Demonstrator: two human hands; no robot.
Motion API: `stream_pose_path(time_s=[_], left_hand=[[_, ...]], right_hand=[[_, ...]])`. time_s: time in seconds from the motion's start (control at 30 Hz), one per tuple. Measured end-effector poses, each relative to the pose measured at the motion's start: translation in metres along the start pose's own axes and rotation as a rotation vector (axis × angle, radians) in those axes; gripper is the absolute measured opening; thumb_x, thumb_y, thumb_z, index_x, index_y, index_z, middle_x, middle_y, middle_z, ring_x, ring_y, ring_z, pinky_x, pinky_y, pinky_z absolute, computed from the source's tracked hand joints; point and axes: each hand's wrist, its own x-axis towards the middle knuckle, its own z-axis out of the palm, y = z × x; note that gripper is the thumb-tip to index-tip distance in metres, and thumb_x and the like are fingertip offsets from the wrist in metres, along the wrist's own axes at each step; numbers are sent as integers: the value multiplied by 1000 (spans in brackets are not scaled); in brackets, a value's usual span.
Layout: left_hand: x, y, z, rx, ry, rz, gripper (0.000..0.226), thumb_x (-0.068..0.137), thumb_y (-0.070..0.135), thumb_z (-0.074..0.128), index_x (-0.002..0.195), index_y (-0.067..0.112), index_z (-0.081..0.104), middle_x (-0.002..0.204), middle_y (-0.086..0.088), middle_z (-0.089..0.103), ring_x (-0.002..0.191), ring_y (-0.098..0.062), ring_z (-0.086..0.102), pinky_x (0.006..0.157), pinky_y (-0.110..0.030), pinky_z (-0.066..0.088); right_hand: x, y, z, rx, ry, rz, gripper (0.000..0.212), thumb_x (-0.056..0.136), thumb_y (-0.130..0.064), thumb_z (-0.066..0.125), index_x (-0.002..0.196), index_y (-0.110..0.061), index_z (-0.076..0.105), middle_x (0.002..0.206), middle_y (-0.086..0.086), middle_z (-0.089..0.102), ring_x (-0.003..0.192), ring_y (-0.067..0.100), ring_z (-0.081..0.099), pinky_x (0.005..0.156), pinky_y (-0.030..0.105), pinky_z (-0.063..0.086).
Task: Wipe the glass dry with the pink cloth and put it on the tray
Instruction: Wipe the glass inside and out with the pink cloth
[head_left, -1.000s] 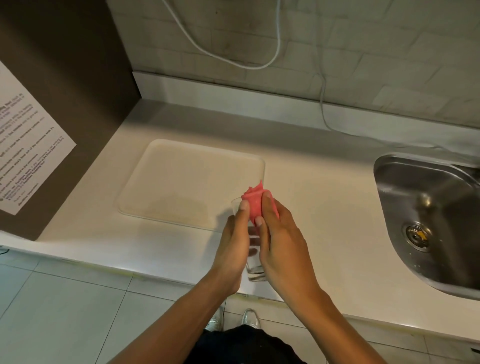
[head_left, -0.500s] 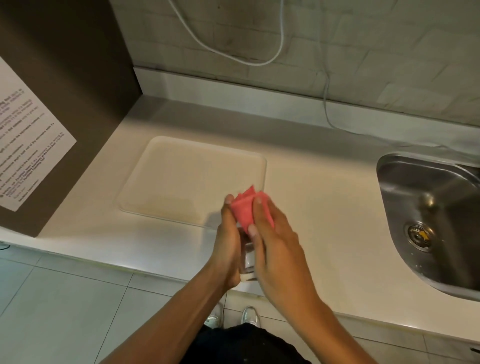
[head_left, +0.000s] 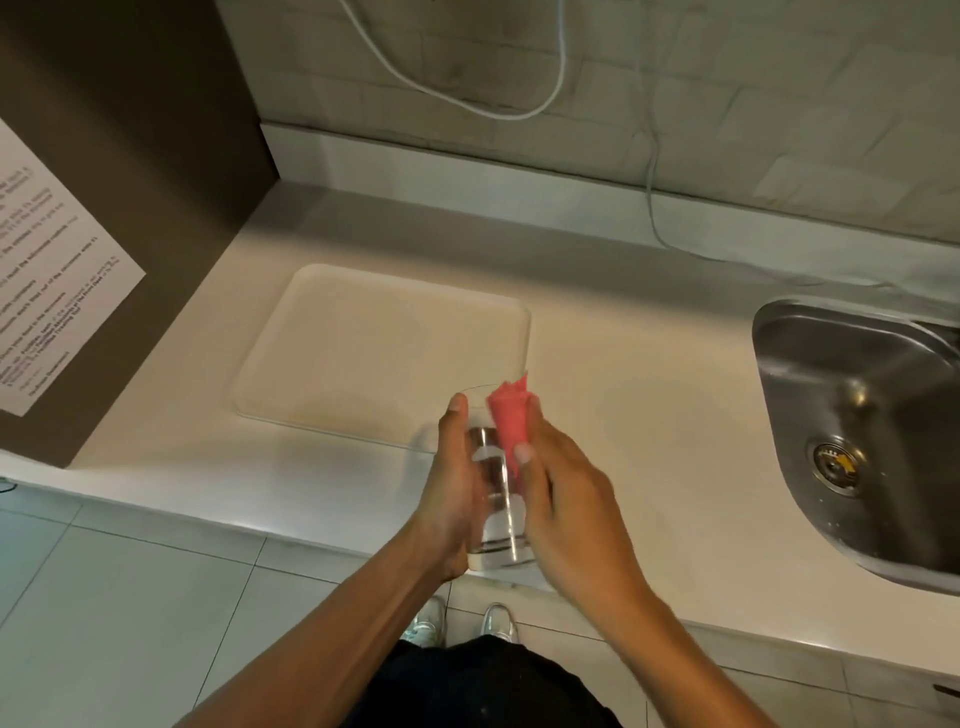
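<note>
Clear glass (head_left: 496, 512), a plain tumbler, is held above the front edge of the pale desk (head_left: 649, 415), tilted with its rim toward the tray (head_left: 363, 353) and its base toward the person. The left hand (head_left: 454, 491) wraps the tumbler's left side, thumb lying along the wall up to the rim, its fingers closed on the tumbler. The right hand (head_left: 563, 512) comes in from the right with the forearm angled up from the lower edge; its thumb presses the pink cloth (head_left: 509, 423) against the tumbler's upper wall, the other fingers curled behind it. The cloth is bunched into a cone whose tip stands just past the rim. The cream tray lies flat on the desk beyond the hands, bare, its near right corner just behind the rim. A steel sink (head_left: 857, 441) is set in the desk well to the right. A white printed notice (head_left: 47, 291) is stuck on the brown panel at left; its lines are too blurred to read.
</note>
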Motion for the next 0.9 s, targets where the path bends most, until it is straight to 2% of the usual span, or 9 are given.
stream_pose_path(time_s=[0.07,0.1,0.2,0.27,0.4,0.5,0.57,0.73,0.9], left_hand=[[-4,-4,5,11,-15,-28,99,83,87,37,125,4,70,99,-21,81,93,-35,77,93,-55,58],[-5,-4,6,3,-15,-23,97,83,87,37,125,7,71,103,-21,82,96,-36,77,98,-57,56],[1,8,1,-79,-30,17,80,89,82,37,120,23,81,118,-18,82,114,-33,77,99,-50,58],[5,11,-3,-135,-43,12,80,91,81,39,120,20,82,122,-23,79,118,-35,75,102,-51,57],[0,1,3,-117,-85,-41,90,88,86,38,114,11,81,109,-28,80,99,-37,80,81,-49,67],[2,8,3,-170,-45,-3,86,86,83,43,120,13,80,121,-28,78,117,-42,75,99,-57,61],[7,14,-2,-217,-30,21,80,86,81,46,116,17,83,121,-22,80,114,-36,77,94,-49,62],[4,3,3,-126,-46,-17,89,86,86,40,111,12,83,103,-22,81,90,-32,79,84,-47,60],[9,22,-6,-157,-27,46,87,86,86,43,108,11,83,107,-19,82,100,-31,80,85,-43,63]], right_hand=[[19,1,-7,65,29,92,47,107,-37,30,154,-42,26,111,-11,66,84,-4,62,67,5,42],[23,-3,-8,54,45,79,47,107,-38,30,154,-43,24,115,-10,64,87,-4,61,69,5,41],[4,-10,0,-35,38,-76,50,106,-46,29,154,-48,16,153,-14,39,123,-7,45,102,8,36],[-12,-5,1,38,8,-97,50,104,-51,31,153,-51,19,157,-18,33,133,-2,43,110,19,38],[8,2,-10,287,16,94,45,103,-48,40,146,-59,30,127,-18,62,88,5,67,75,27,56],[3,-8,-7,215,57,-6,46,104,-45,41,149,-52,32,142,-21,53,120,-4,56,97,19,49],[-12,-7,-1,157,47,-61,47,105,-45,41,150,-49,31,152,-25,40,134,-9,41,109,13,37],[10,-4,-10,241,70,67,40,105,-39,40,140,-57,37,110,-22,64,89,0,67,76,18,52],[-13,-14,5,9,29,-106,48,106,-37,41,152,-46,29,160,-21,29,140,-9,31,115,13,27]])
